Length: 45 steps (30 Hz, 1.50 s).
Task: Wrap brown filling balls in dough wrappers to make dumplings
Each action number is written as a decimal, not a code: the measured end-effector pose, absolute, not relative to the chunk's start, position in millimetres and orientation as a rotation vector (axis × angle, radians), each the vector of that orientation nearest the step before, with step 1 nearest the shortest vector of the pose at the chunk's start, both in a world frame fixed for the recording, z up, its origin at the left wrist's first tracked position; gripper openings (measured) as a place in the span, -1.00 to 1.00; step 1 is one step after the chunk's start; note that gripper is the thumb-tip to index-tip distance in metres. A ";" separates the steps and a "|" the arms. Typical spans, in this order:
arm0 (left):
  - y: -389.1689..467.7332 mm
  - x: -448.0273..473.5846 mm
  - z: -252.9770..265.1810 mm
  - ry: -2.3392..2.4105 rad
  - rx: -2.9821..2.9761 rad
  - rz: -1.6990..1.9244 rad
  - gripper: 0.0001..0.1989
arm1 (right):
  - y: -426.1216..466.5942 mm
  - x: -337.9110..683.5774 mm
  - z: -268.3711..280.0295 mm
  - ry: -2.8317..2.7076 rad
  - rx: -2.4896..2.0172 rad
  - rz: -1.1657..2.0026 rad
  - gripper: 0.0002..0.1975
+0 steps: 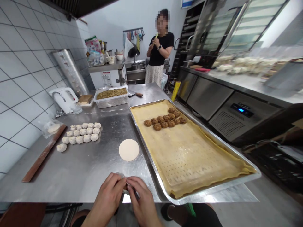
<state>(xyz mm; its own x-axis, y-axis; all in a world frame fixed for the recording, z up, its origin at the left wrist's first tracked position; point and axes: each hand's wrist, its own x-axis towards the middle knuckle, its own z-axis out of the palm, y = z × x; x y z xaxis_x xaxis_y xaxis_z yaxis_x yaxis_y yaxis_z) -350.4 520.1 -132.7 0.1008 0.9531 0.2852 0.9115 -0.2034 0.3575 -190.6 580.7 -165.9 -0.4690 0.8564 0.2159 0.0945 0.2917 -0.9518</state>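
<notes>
Near the front edge of the steel table, my left hand (109, 190) and my right hand (141, 197) meet with fingertips pinched together. Between them is a piece of dough (121, 174), mostly hidden by the fingers; only a pale edge shows. A flat round dough wrapper (129, 150) lies on the steel just beyond my hands. To the right, a large metal tray (159, 176) lined with yellowish cloth carries several brown balls of filling (164, 125) towards its far end. Rows of pleated dough buns (83, 131) sit on the table at the left.
A wooden stick (44, 154) lies along the left side, by a plastic bag (53, 128). At the back stand a white kettle (64, 98), a tub of greenish filling (111, 100) and a wooden-handled scraper (138, 94). Beyond the table a person (161, 47) stands holding something yellowish.
</notes>
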 end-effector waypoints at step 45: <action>523.7 -344.3 -133.6 1.950 2.196 0.781 -0.77 | 582.2 -189.3 -155.6 -1.679 -1.052 1.326 -0.75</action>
<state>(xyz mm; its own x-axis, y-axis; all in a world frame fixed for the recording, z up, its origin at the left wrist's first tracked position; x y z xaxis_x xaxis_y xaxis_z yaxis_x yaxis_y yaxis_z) -344.3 523.7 -133.6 0.0467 0.9512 0.3050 0.8987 -0.1733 0.4030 -189.3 582.2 -155.6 -0.3904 0.9186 0.0604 0.1546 0.1301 -0.9794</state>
